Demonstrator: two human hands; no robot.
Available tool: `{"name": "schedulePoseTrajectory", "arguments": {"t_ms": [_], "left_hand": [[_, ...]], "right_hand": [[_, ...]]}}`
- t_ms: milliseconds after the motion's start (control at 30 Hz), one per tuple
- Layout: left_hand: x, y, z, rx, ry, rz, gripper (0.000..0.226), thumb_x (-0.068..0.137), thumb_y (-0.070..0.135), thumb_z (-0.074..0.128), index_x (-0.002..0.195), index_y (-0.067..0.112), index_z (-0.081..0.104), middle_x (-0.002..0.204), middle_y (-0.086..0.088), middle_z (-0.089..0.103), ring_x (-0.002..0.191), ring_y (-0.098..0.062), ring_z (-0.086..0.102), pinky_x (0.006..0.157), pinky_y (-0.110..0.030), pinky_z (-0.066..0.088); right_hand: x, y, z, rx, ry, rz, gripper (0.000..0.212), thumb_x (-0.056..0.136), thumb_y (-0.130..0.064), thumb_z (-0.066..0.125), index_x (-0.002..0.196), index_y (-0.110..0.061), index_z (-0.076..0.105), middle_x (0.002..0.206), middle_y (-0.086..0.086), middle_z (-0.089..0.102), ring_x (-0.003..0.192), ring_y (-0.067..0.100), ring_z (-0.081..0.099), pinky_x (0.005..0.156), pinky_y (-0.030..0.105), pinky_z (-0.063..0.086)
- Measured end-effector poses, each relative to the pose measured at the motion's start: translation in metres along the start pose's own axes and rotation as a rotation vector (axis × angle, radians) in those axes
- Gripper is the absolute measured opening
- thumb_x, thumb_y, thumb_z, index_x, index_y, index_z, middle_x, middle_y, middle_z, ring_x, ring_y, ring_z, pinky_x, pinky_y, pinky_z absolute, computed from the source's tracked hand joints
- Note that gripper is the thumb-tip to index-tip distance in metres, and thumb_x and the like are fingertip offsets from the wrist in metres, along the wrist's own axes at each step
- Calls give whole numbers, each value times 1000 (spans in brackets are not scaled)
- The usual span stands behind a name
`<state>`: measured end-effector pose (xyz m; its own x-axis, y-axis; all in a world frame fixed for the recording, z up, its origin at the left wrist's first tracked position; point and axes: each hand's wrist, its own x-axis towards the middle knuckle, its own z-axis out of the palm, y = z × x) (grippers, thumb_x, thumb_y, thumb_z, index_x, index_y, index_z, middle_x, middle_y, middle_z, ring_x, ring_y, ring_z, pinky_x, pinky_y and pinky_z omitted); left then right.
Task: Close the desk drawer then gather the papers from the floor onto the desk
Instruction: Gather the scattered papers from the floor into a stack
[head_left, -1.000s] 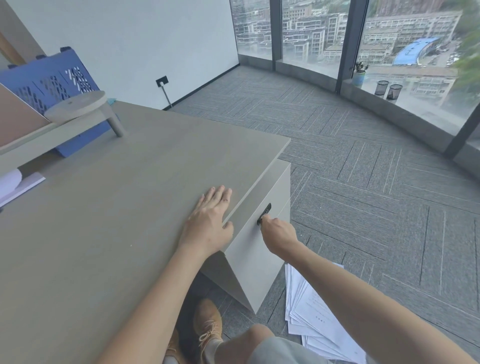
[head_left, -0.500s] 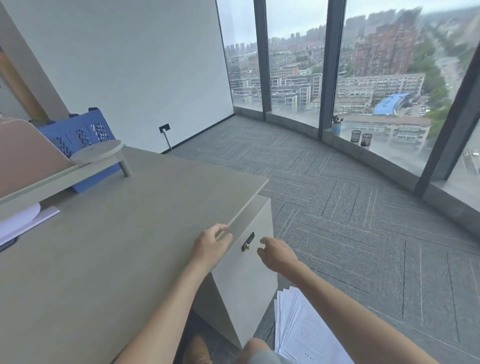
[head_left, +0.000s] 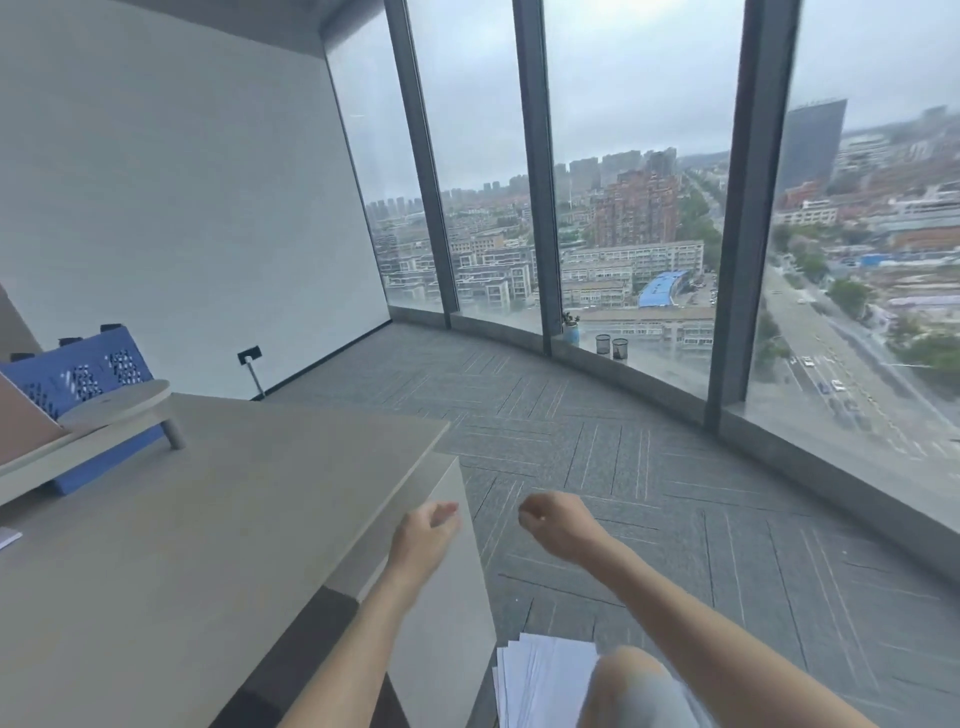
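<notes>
Both hands have left the drawer (head_left: 441, 582) front, and the view has lifted toward the windows. Left hand (head_left: 423, 535) and right hand (head_left: 556, 525) hover loosely curled, each grip empty. Papers (head_left: 540, 675) lie fanned on the floor, bottom centre, long axis running up-frame; light, floppy, slippery, probably best squared and pinched along an edge.

We have one view only, from a wide-angle camera worn on the head, so nothing is shared with a second view. It faces forward across the carpet toward the windows (head_left: 639, 171) filling the upper right of the frame, pitched only slightly down. The desk (head_left: 171, 545) sits close at lower left; both forearms enter from the bottom edge, very near the lens.
</notes>
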<state>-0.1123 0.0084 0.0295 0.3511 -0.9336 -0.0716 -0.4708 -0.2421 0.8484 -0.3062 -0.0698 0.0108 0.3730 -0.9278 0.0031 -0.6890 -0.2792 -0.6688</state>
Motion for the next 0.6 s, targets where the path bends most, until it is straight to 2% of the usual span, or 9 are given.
{"name": "schedulePoseTrajectory", "arguments": {"t_ms": [100,200,400,600], "left_hand": [[5,5,16,-21,-36,3,28,91,23,60,118,20,69,121,-3,72,117,-30,65,95,-34,48],[18,4,33,-11,-75,11,17,87,27,61,102,32,67,118,0,72,113,-26,66,102,-42,51],[60,-14,77,-71,-143,-30,21,90,19,59,109,22,68,115,-5,71,111,-25,65,101,-46,52],[102,-67,130,-138,-166,-175,17,88,18,59,102,24,67,110,-10,73,104,-27,68,97,-47,54]], "right_hand": [[-10,10,-13,2,11,22,28,97,-25,53,110,-10,72,112,8,74,104,26,67,92,40,54],[-12,24,-21,11,32,54,28,98,-25,53,113,-9,71,115,8,73,107,26,66,94,40,53],[4,65,-25,19,30,163,32,100,-22,51,121,-7,69,124,10,71,116,26,64,96,32,48],[33,124,2,24,-62,279,32,99,-23,53,122,-8,69,126,10,70,118,25,63,100,36,49]]}}
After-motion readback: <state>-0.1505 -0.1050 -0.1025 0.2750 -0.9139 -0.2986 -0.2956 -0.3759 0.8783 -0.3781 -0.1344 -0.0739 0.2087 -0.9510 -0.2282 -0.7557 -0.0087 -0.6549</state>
